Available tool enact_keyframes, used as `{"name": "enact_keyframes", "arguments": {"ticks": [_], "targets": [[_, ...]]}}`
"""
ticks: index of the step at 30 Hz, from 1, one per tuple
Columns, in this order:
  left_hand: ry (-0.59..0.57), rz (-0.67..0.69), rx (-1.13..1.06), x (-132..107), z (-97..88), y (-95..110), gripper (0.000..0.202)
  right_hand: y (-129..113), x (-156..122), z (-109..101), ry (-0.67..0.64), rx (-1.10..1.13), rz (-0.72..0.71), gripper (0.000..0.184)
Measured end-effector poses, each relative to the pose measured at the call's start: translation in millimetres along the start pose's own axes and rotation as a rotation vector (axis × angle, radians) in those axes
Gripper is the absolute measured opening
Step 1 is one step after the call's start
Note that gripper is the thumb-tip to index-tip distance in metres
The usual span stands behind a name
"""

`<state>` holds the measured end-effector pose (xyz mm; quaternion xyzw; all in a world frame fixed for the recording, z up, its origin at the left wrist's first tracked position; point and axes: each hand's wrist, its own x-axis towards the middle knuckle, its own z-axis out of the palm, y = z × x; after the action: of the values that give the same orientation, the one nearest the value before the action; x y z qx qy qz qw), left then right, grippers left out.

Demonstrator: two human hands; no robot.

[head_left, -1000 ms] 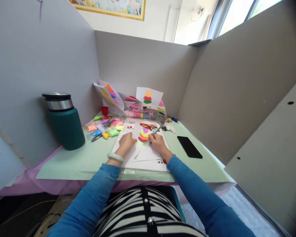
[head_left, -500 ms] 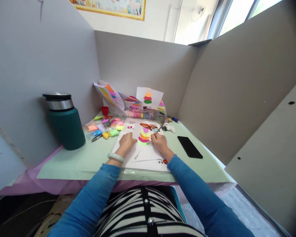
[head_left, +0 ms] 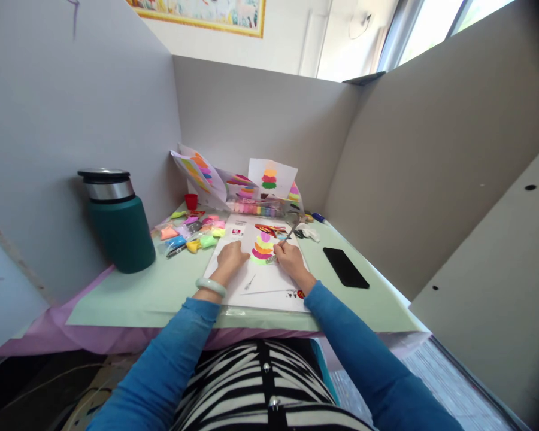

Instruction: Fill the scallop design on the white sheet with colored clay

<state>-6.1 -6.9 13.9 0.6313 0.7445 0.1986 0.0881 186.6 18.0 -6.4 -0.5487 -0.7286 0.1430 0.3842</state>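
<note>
On a white sheet of paper [head_left: 269, 288] lies a stack of bright clay-like layers [head_left: 263, 246] in purple, yellow, orange, magenta and green. My right hand [head_left: 290, 258] grips a metal fork [head_left: 288, 233], its tines down at the lower right of the green layer. The fork's other end points up and away. Left of the stack, my left hand [head_left: 232, 258] rests on the paper with its fingers curled in and the thumb toward the layers. What is under those fingers is hidden. A small fork-like shape [head_left: 250, 282] shows on the sheet nearer me.
Small bags of coloured clay [head_left: 193, 230] and a pen [head_left: 176, 250] lie at the left, near a red cup [head_left: 191, 201]. A green bottle [head_left: 121, 224] stands far left. A black phone [head_left: 345, 267] lies right. Picture sheets [head_left: 273, 173] lean at the back; panels enclose the table.
My right hand and the fork have shifted very slightly left, with the tines still by the green layer. My left hand has stayed in place.
</note>
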Motion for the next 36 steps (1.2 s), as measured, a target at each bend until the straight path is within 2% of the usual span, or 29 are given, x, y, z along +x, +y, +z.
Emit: {"name": "enact_keyframes", "arguments": {"ticks": [3, 6, 9, 15, 19, 23, 26, 32, 36], "targets": [[-0.008, -0.012, 0.002, 0, -0.5, 1, 0.033, 1, 0, 1, 0.008, 0.042, -0.002, 0.023], [-0.003, -0.005, 0.015, 1, 0.5, 1, 0.033, -2, -1, 5, -0.041, 0.093, -0.031, 0.025], [0.003, 0.007, 0.019, 2, 2.0, 0, 0.034, -6, -2, 6, -0.067, 0.056, -0.058, 0.025], [-0.003, -0.002, 0.013, 2, 1.7, -1, 0.033, 0, 0, 0, -0.027, -0.009, -0.019, 0.024], [-0.010, -0.005, 0.012, 1, 0.4, 0, 0.033, 3, 0, 0, 0.006, 0.028, -0.001, 0.023], [-0.001, 0.002, 0.016, 2, 0.9, 0, 0.033, 1, 0, 6, -0.054, 0.111, -0.053, 0.024], [0.001, 0.002, 0.016, 2, 1.5, 0, 0.033, 0, 0, 8, -0.077, 0.087, -0.063, 0.025], [0.003, 0.002, 0.005, 1, 1.6, 0, 0.032, 6, 4, -1, -0.031, 0.021, 0.014, 0.024], [-0.008, -0.002, 0.004, 2, 1.7, -1, 0.033, 9, 4, 0, 0.004, 0.067, 0.007, 0.023]]}}
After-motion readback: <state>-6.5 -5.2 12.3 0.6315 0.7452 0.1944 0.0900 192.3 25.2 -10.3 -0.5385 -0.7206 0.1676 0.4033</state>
